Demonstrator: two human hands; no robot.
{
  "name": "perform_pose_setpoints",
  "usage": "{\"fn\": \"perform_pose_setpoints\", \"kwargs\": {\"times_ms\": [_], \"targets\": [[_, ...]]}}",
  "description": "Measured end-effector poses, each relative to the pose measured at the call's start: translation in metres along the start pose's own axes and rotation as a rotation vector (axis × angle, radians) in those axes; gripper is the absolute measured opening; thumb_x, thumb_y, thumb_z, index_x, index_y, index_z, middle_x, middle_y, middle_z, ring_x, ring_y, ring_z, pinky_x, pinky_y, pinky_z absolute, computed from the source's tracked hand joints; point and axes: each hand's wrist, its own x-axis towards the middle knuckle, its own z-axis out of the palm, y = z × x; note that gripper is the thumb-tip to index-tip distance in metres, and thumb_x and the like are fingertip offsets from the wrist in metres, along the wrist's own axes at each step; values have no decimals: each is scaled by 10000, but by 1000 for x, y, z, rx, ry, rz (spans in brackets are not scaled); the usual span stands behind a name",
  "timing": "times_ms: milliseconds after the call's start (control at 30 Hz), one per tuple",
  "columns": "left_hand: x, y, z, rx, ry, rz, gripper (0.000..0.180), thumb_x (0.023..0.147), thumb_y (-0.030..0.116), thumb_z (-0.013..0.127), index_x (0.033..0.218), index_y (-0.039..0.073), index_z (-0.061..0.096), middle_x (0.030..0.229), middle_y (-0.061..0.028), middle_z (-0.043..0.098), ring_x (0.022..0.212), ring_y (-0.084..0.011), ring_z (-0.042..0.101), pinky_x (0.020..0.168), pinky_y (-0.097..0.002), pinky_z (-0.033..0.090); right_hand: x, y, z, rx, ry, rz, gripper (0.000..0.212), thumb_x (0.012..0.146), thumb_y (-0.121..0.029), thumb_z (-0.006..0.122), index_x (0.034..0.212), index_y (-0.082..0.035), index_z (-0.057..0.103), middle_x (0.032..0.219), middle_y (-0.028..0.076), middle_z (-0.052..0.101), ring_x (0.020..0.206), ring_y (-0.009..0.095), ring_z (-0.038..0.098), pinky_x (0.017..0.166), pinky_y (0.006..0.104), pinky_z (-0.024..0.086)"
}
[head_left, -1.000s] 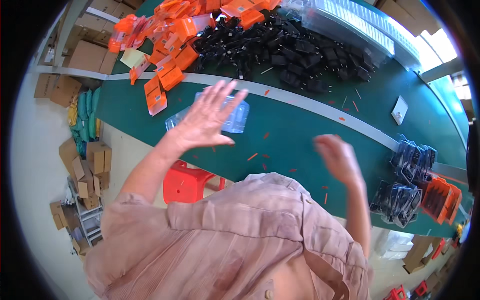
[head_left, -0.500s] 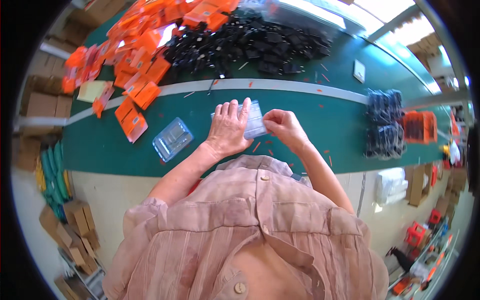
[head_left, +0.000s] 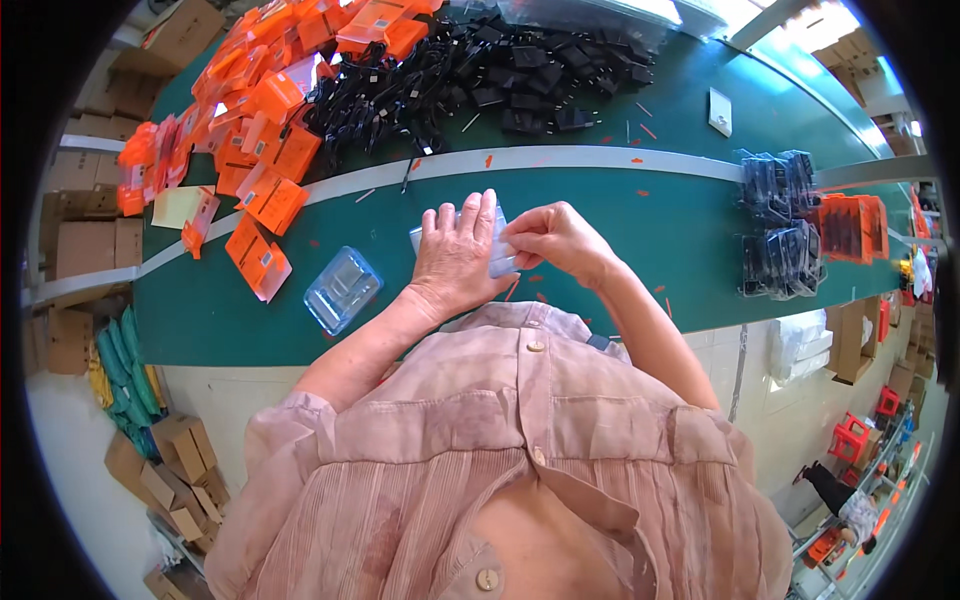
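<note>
My left hand (head_left: 455,250) lies flat with its fingers stretched over a clear plastic blister pack (head_left: 501,262), which it mostly covers. At the pack's right edge, my right hand (head_left: 566,245) pinches the plastic between thumb and fingertips. To the left of my left hand, a second clear blister pack (head_left: 343,290) rests on the green table (head_left: 640,270). Whatever lies inside the covered pack is hidden.
Orange card packs (head_left: 258,258) heap up at the far left. Beside them lie black cables (head_left: 370,105) and black plug chargers (head_left: 540,75). Stacked filled packs (head_left: 780,262) and orange packs (head_left: 850,228) stand at the right. A pale strip (head_left: 560,156) crosses the table.
My right hand has shifted left along the pack, closer to my left hand. My left hand stays on the pack. The whole view has turned slightly.
</note>
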Motion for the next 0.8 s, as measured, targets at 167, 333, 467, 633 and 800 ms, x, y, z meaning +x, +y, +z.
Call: {"fn": "perform_pose_setpoints", "kwargs": {"times_ms": [167, 333, 467, 633, 800], "targets": [[0, -2, 1, 0, -14, -6, 1024, 623, 515, 777, 1401, -14, 372, 1324, -154, 471, 1075, -301, 484, 961, -439, 364, 4, 1, -2, 61, -45, 18, 182, 864, -65, 663, 1011, 32, 709, 807, 72, 699, 682, 102, 649, 663, 246, 565], [-1, -3, 2, 4, -14, -8, 1026, 620, 510, 781, 1402, -11, 367, 1327, -153, 463, 1088, -298, 479, 968, -440, 359, 3, -3, -2, 12, -59, 1, 173, 858, -29, 622, 976, 70, 700, 794, 112, 701, 674, 136, 676, 657, 260, 578], [0, -1, 3, 22, 3, -17, 1013, 629, 498, 780, 1408, 0, 366, 1335, -152, 459, 1107, -298, 475, 970, -440, 358, 6, -7, 2, -91, -16, 0, 177, 858, -44, 647, 998, 49, 703, 802, 89, 697, 651, 115, 651, 647, 253, 567], [6, -4, 6, -33, 65, 35, 1007, 632, 463, 790, 1428, 29, 352, 1351, -158, 452, 1095, -317, 484, 929, -471, 369, 19, 13, 17, -184, 177, -141, 186, 787, -118, 644, 892, 20, 712, 741, 131, 698, 667, 178, 682, 636, 326, 542], [5, 7, 3, -19, 53, 48, 938, 664, 477, 763, 1413, 41, 404, 1326, -142, 478, 1100, -303, 488, 944, -446, 370, 4, 38, 28, -53, 361, -245, 147, 863, -113, 618, 849, 33, 634, 707, 37, 601, 634, 103, 539, 585, 277, 467]]}}
